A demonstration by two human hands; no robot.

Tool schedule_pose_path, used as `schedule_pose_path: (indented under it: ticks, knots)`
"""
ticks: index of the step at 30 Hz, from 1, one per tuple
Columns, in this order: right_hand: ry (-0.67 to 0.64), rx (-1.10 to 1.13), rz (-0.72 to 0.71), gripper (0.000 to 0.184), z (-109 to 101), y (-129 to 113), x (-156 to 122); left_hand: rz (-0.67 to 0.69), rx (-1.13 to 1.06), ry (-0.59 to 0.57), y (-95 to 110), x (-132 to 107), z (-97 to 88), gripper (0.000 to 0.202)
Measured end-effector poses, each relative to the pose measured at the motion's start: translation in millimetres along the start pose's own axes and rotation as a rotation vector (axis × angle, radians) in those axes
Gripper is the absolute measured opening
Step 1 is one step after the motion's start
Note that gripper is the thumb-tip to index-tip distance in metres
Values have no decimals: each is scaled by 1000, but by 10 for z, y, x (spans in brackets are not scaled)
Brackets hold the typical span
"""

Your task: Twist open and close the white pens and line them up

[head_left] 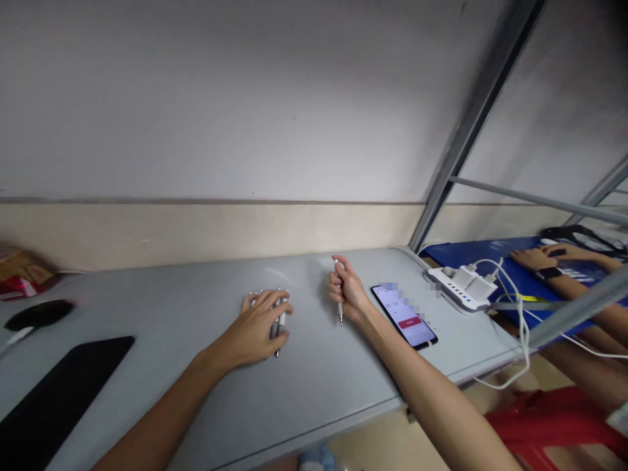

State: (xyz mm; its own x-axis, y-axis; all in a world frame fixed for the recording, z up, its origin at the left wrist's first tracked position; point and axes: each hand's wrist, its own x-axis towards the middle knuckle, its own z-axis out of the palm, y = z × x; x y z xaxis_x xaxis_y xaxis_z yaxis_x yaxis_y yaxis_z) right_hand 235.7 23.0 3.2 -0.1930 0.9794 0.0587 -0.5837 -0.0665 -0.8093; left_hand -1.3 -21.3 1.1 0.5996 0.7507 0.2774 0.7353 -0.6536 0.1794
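Note:
My left hand [262,324] rests on the grey tabletop, fingers bent over several pens that lie side by side beneath it. A white and grey pen [281,318] shows between its fingers and thumb, tip toward me; the palm hides most of the others. To the right, my right hand [347,288] is closed around a white click pen [340,311]. This pen stands near upright with its metal tip pointing down, and my thumb is up at its top end. Beside my right forearm lies a phone [405,317] with its lit screen showing a timer.
A white power strip [458,288] with plugs and cables stands at the right, by a grey metal post [471,131]. Dark flat objects, including a black slab [66,399], and a red-brown packet [24,271] lie left. Another person's hands [532,260] rest on a blue surface.

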Motion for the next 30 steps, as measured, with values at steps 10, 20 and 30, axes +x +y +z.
schedule_pose_path:
  ticks: [10, 20, 30]
  knots:
    - [17, -36, -6, 38, 11, -11, -11, -50, 18, 75, 18, 29, 17, 23]
    - [25, -66, 8, 36, 17, -41, -12, -23, -25, 38, 17, 37, 29, 19]
    - [51, -84, 14, 37, 47, -47, -23, 12, -43, 18, 50, 31, 38, 17]
